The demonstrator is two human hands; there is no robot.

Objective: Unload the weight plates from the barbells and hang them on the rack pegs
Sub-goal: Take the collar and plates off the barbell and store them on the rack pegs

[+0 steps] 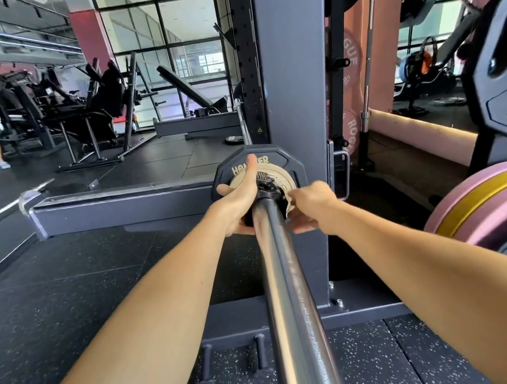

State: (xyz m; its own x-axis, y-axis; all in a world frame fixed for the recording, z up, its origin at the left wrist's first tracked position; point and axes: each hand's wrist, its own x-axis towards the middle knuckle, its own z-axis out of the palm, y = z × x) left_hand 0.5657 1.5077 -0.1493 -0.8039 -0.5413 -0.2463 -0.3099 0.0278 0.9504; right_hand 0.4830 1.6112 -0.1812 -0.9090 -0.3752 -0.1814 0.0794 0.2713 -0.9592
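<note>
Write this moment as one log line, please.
step: unloading barbell | left hand: grips small plate | right hand: grips same plate's edge | plate: on sleeve

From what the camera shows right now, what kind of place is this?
Most likely a gym's weight area. Both hands are on a small weight plate loaded on a barbell, a rack upright stands just behind it, and benches and machines fill the background.
</note>
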